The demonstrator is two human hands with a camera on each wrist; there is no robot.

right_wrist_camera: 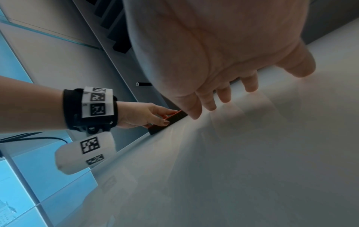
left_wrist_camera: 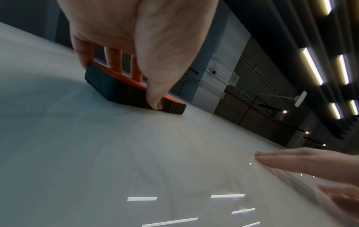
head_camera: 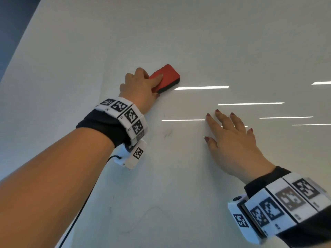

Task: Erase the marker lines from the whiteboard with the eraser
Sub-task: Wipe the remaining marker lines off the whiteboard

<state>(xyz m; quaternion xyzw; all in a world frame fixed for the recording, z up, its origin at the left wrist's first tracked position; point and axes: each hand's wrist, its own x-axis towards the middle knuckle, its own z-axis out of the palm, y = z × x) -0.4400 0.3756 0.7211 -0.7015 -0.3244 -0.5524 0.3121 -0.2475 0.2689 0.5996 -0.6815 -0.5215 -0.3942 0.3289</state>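
Under the left hand (head_camera: 138, 86): one eraser (head_camera: 165, 77), red back, dark felt face flat on the whiteboard (head_camera: 179, 33). Thumb pinches the near long edge, fingers lie across the red back. Judged step: wiping. Keep the felt flat, pressure even, strokes overlapping. Below the grip, faint grey marker traces (head_camera: 168, 133); a thinner scribble lower still (head_camera: 143, 212). I count two such patches; bright bars to the right look like lamp reflections, not ink. Right of the grip, one right hand (head_camera: 232, 140), fingers spread flat on the board, holding nothing, steadying it.
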